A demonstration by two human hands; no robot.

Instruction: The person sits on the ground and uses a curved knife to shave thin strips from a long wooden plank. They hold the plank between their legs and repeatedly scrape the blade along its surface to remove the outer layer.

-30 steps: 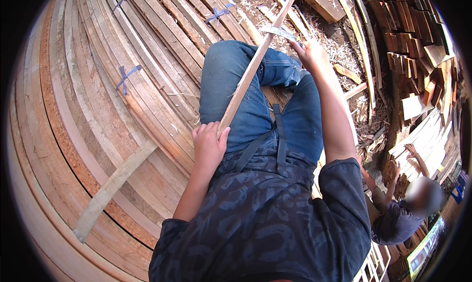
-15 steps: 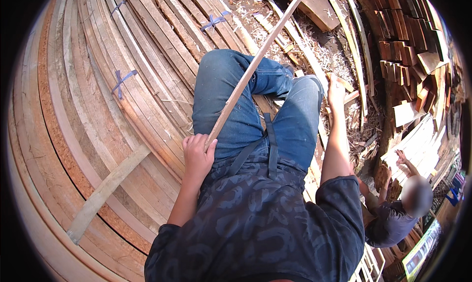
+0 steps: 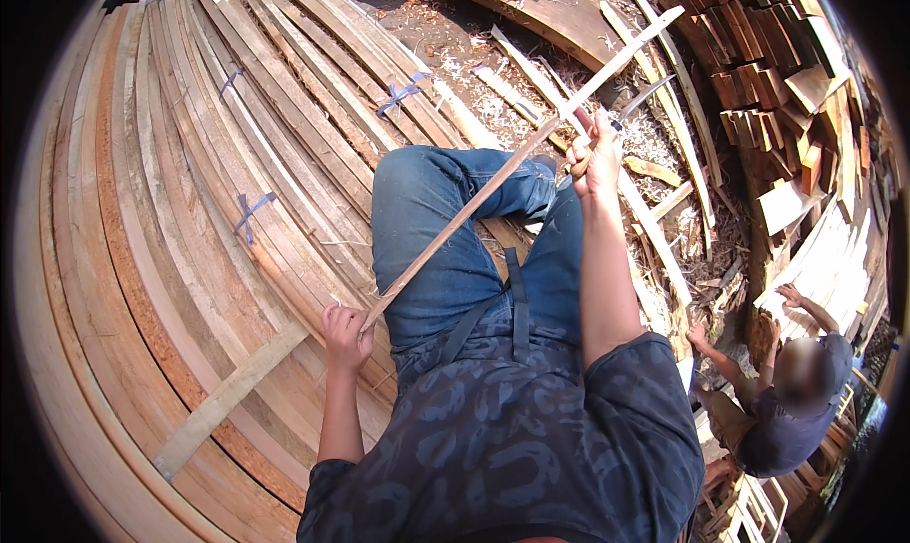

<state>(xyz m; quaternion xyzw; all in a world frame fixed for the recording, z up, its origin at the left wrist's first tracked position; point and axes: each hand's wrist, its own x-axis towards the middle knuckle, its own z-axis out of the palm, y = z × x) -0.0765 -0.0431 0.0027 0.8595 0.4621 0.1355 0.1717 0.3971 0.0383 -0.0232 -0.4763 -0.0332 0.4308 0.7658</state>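
A long, thin wooden strip [image 3: 471,202] slants across my lap, from near my left hip to the shavings beyond my knees. Its near end is gripped by my left hand [image 3: 348,338], fingers closed around it. My right hand [image 3: 597,161] is closed on a knife, whose thin curved blade [image 3: 648,99] points up and to the right. That hand is right beside the far part of the strip; whether it touches the wood I cannot make out. My fingers hide most of the knife's handle.
Long planks [image 3: 180,249] fill the left side, some tied with blue strips [image 3: 251,214]. A short batten [image 3: 227,401] lies across them. Wood shavings [image 3: 455,50] and offcuts cover the ground ahead. Stacked timber [image 3: 768,79] stands at the right, with another person [image 3: 782,401] seated below it.
My right hand has moved left and forward to beside the strip, bringing the curved blade into sight. The strip's far end has swung right, while my left hand has shifted slightly left and nearer.
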